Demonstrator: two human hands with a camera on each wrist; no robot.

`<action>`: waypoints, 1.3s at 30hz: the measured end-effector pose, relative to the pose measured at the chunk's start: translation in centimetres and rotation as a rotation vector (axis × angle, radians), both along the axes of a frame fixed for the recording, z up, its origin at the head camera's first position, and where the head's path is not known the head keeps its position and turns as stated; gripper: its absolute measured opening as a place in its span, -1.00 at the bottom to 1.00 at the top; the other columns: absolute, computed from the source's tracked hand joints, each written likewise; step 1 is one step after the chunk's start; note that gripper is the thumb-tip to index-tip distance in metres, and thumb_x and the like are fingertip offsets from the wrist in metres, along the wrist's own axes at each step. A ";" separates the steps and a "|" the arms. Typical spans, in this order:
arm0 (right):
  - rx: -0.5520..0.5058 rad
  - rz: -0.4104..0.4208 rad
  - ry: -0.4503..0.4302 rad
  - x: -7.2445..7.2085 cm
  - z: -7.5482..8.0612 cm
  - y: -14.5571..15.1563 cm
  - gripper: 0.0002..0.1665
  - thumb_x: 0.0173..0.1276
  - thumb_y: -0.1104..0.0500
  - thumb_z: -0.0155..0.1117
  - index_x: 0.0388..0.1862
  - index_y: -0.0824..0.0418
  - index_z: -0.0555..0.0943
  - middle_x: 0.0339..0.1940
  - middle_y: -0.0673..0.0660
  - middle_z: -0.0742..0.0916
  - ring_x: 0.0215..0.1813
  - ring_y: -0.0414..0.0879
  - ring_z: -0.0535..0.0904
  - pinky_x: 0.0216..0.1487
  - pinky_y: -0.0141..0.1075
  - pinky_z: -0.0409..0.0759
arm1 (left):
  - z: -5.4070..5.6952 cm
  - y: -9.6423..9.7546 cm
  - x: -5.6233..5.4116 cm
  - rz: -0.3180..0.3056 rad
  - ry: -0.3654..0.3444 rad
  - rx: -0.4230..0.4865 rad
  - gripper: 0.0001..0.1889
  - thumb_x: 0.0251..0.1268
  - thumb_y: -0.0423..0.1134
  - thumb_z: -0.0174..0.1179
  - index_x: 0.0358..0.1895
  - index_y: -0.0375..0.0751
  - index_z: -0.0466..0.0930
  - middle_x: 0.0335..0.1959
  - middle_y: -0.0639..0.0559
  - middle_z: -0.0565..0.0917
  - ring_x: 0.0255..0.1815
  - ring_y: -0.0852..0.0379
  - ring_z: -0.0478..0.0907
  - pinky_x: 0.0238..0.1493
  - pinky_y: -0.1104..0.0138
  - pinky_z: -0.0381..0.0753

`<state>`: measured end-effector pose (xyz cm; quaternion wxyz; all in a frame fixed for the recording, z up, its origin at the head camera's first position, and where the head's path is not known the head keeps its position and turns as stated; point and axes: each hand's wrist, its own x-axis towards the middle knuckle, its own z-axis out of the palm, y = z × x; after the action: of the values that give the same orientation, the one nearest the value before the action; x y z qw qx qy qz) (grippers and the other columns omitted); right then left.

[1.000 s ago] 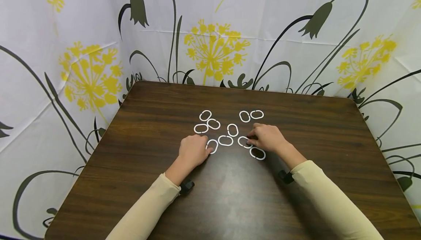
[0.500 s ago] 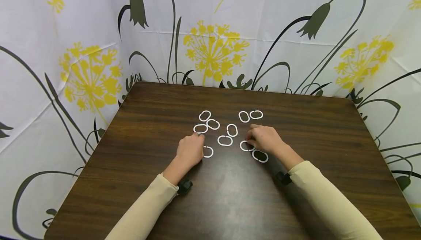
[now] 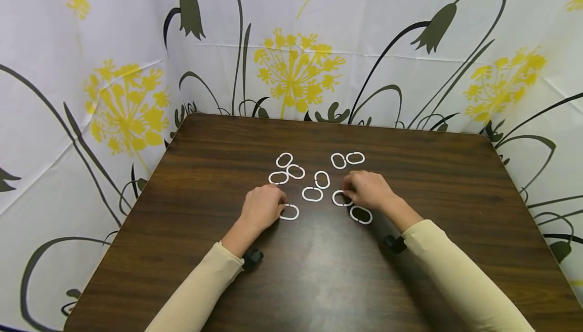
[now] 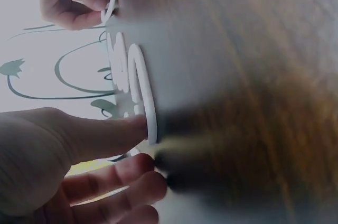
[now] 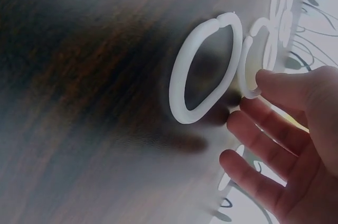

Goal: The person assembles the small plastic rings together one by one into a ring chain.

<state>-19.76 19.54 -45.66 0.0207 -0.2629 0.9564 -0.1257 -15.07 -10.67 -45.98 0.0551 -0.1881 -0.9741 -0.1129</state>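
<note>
White oval plastic links, each with a small slit, lie on the brown table. My left hand has its thumb and fingertips at the left end of one link, pinching it near the table top; the left wrist view shows the thumb against that link. My right hand pinches the upper right part of another link between thumb and index finger, its other fingers spread. Just below that hand lies a separate link, large in the right wrist view.
Between the hands lie two touching links, one upper and one lower. A cluster of links sits beyond the left hand, and a pair beyond the right. A flower-printed curtain hangs behind the table.
The left hand's link has turned from upright to lying crosswise and shifted slightly toward me. The right hand's link and the one below it have shifted slightly right.
</note>
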 end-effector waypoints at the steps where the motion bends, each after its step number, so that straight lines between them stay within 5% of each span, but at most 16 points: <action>1: -0.005 -0.007 -0.007 0.0 0.1 0.0 -0.95 0.40 0.13 0.50 -0.28 0.05 0.77 -0.33 -0.01 0.77 -0.26 -0.02 0.72 -0.28 -0.01 0.70 | -0.1 0.0 0.0 -0.006 0.008 0.000 -0.90 0.14 -0.29 0.57 -0.42 -0.01 0.83 -0.39 0.02 0.77 -0.36 -0.10 0.77 -0.40 0.03 0.74; 8: -0.083 -0.061 -0.078 -0.4 0.4 0.2 -0.94 0.45 0.11 0.45 -0.26 0.03 0.76 -0.39 -0.05 0.81 -0.28 -0.10 0.70 -0.25 -0.03 0.68 | -0.6 -0.2 0.1 -0.017 -0.042 0.049 -0.79 0.28 -0.31 0.46 -0.42 -0.04 0.60 -0.44 0.02 0.60 -0.42 -0.08 0.67 -0.45 0.06 0.63; 14: -0.304 -0.077 -0.141 -0.6 0.9 0.0 -0.96 0.44 0.26 0.45 -0.19 0.22 0.79 -0.38 0.06 0.81 -0.33 -0.13 0.67 -0.23 -0.21 0.63 | 0.4 -0.6 -0.8 0.021 -0.186 0.302 -0.90 0.39 -0.31 0.40 -0.28 -0.10 0.65 -0.50 0.07 0.62 -0.44 0.09 0.56 -0.35 0.19 0.55; 18: -0.444 -0.057 -0.167 -0.8 1.1 -0.5 -0.78 0.44 0.40 0.38 0.03 0.38 0.78 -0.30 0.17 0.80 -0.30 -0.13 0.67 -0.23 -0.33 0.63 | 1.0 -0.8 -1.4 0.039 -0.254 0.489 -0.95 0.38 -0.36 0.41 -0.27 -0.21 0.73 -0.48 0.03 0.72 -0.51 0.23 0.57 -0.34 0.33 0.56; 23: -0.614 -0.075 -0.261 -0.7 1.9 -1.5 -0.73 0.50 0.40 0.30 0.11 0.49 0.72 -0.34 0.30 0.77 -0.40 -0.14 0.66 -0.36 -0.43 0.62 | 1.5 -1.0 -1.7 0.068 -0.325 0.692 -0.91 0.36 -0.45 0.42 -0.13 -0.38 0.81 -0.42 -0.14 0.80 -0.51 0.14 0.73 -0.46 0.45 0.62; 28: -0.781 -0.111 -0.378 -0.5 3.2 -2.6 -0.74 0.58 0.32 0.29 0.04 0.56 0.70 -0.36 0.35 0.77 -0.46 -0.20 0.65 -0.38 -0.39 0.71 | 2.1 -1.0 -2.1 0.084 -0.248 0.692 -0.87 0.32 -0.43 0.45 -0.11 -0.33 0.86 -0.35 -0.14 0.85 -0.45 0.18 0.71 -0.41 0.47 0.57; 34: -0.914 -0.143 -0.541 0.1 4.7 -4.2 -0.67 0.63 0.30 0.25 0.11 0.60 0.65 -0.26 0.24 0.79 -0.37 -0.21 0.74 -0.19 -0.05 0.89 | 2.9 -0.8 -2.4 0.066 -0.186 0.705 -0.91 0.32 -0.34 0.50 -0.18 -0.28 0.87 -0.44 -0.09 0.83 -0.49 0.28 0.61 -0.42 0.46 0.49; 39: -0.957 -0.119 -0.598 0.7 5.4 -5.5 -0.68 0.63 0.29 0.25 0.12 0.56 0.67 -0.27 0.14 0.78 -0.34 -0.18 0.76 -0.22 -0.11 0.88 | 3.5 -0.3 -2.3 0.028 -0.154 0.733 -0.91 0.30 -0.32 0.52 -0.19 -0.24 0.87 -0.42 -0.07 0.84 -0.46 0.29 0.63 -0.39 0.48 0.49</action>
<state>-19.03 14.02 -40.31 0.1620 -0.1418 0.7585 -0.6151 -17.35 -10.99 -42.49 0.0468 -0.1333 -0.8728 -0.4671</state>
